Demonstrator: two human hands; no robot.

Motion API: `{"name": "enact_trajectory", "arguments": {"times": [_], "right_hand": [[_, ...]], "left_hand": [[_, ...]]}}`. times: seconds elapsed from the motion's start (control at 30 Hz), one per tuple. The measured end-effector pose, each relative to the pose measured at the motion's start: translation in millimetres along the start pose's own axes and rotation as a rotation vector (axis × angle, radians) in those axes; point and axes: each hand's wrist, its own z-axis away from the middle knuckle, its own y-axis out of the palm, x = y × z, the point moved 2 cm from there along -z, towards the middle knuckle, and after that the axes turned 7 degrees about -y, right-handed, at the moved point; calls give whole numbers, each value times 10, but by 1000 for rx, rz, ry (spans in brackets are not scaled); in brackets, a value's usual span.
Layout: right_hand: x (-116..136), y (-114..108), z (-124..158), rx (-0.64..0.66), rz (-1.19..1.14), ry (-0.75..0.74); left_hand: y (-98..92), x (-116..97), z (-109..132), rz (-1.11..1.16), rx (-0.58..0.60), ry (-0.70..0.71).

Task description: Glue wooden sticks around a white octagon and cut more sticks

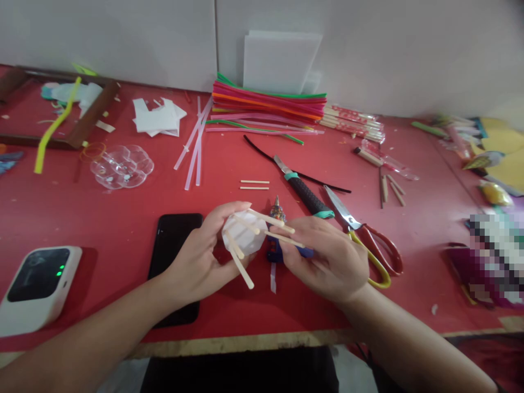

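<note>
My left hand (200, 256) is closed around a small white foam piece (244, 233) that has several thin wooden sticks (239, 262) poking out of it. My right hand (327, 254) pinches one of those sticks (282, 237) at its outer end, fingers pressed together. Both hands hover just above the red table (123, 218) near its front edge. A blue glue gun (275, 240) lies on the table directly under and behind the hands, partly hidden by them.
A black phone (174, 245) lies left of my hands, a white device (36, 286) with green lights further left. Behind are two loose sticks (254, 185), a utility knife (303, 191), red-handled scissors (368, 240), clear straws (195, 144), stacked pipe cleaners (266, 103), a clear plastic dish (121, 166).
</note>
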Motion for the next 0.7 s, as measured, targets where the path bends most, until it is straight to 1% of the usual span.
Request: {"name": "enact_trajectory", "arguments": {"times": [0.17, 0.47, 0.7], "right_hand": [[5, -8, -5, 59, 31, 16], [3, -2, -18, 27, -6, -54], [8, 0, -19, 45, 43, -26]], "left_hand": [[11, 28, 14, 95, 12, -42], [15, 49, 27, 125, 11, -58], [19, 21, 12, 127, 24, -68]]}}
